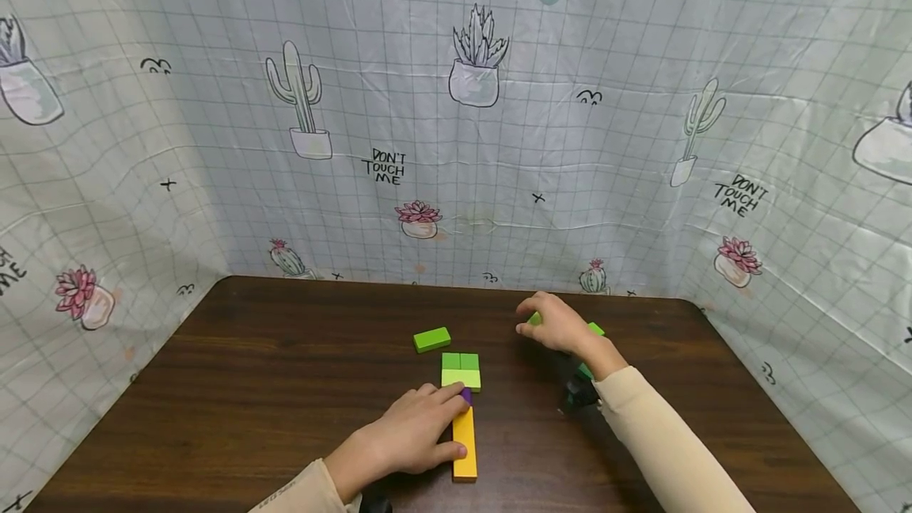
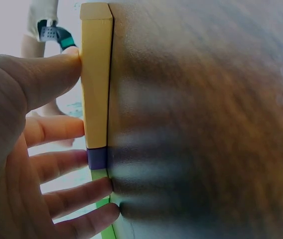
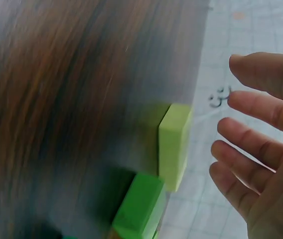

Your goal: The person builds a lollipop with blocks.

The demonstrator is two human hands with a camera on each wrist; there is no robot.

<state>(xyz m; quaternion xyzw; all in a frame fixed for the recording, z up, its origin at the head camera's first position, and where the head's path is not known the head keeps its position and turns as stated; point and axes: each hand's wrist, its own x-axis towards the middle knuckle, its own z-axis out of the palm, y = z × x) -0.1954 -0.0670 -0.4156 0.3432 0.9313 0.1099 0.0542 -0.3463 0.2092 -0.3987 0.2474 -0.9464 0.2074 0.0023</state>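
Note:
A long yellow block [image 1: 465, 461] lies flat on the table, with a small purple block [image 1: 466, 396] at its far end. Beyond the purple one sit a light green block [image 1: 463, 380] and two green blocks [image 1: 452, 361], all touching in one figure. My left hand [image 1: 406, 432] rests along the left side, its thumb on the yellow block and its straight fingers on the purple and green pieces. Over the back right, my right hand [image 1: 559, 327] hovers with spread fingers, apart from a light green block [image 3: 174, 144]. A darker green block [image 3: 137, 205] is beside that one.
A loose green block [image 1: 432, 340] lies behind the figure. Other green pieces [image 1: 595, 329] are partly hidden by my right arm. A patterned curtain [image 1: 499, 157] encloses the back and sides of the dark wooden table [image 1: 271, 370].

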